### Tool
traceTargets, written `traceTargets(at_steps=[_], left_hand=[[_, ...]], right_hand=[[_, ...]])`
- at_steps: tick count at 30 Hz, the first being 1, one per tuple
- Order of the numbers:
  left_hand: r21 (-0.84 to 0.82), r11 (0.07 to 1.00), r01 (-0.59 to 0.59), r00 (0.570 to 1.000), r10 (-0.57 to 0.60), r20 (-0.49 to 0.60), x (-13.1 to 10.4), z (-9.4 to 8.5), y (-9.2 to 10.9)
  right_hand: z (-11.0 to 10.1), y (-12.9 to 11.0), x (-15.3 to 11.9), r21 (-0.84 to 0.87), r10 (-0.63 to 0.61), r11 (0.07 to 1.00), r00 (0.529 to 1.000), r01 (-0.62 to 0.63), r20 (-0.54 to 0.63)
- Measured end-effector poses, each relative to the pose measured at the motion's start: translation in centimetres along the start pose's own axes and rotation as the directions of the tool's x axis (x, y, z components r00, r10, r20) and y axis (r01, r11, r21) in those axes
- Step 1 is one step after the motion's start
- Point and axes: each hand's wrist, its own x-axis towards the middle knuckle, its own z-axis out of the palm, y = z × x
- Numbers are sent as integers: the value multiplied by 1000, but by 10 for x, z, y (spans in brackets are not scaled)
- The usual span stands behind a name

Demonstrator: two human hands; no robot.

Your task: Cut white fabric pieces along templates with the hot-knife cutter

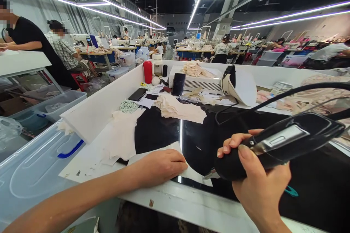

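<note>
My right hand (259,174) is wrapped round a black corded handheld tool (284,140). The metal tip (212,174) of the tool is at the right end of a pale cloth piece (197,173) on the black glossy work surface (153,131). My left hand (164,165) lies on that cloth, fingers together and pressing down; its fingertips are partly hidden. A stack of cream cloth pieces (179,109) is farther back, and another cream stack (123,134) rests to the left.
Two phones (137,94) (178,84), a red container (147,72), a white cap (240,85) and a white slotted box (202,84) stand at the back. A teal item (291,191) is at right. A cable runs right. People sit beyond the white partition (109,102).
</note>
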Motion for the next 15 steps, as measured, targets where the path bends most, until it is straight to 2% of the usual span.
traceTargets(at_steps=[5,9,15], left_hand=[[33,999,22,1000,-22,14,-4,0,2],[38,999,28,999,-27,-31,-5,2,2],[31,999,33,999,-33,-10,-4,1,2]], right_hand=[[3,4,2,0,-3,1000,1000,3,21],[13,13,5,30,-30,999,999,29,37],[29,31,9,74,-57,996,994,50,92]])
